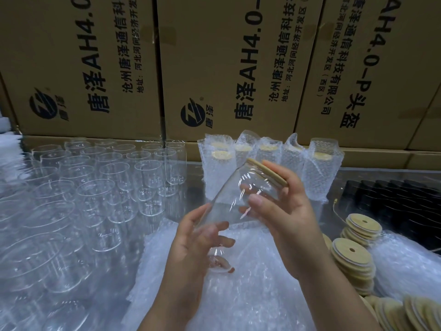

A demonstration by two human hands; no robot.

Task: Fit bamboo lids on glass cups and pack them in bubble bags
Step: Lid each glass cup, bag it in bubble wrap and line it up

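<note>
My left grip [198, 242] holds the base of a tilted glass cup [226, 199]. My right grip [284, 206] holds its upper end, with the bamboo lid [268, 172] on its mouth.

Our left hand [198, 237] grips the glass cup [228, 200] low down; our right hand [284, 201] holds it higher, fingers curled.

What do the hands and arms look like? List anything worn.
Left hand and right hand are bare: no gloves, rings, watch or bracelets. Both forearms are uncovered to the frame edge, no sleeves showing. Visible nails short, unpainted.
</note>
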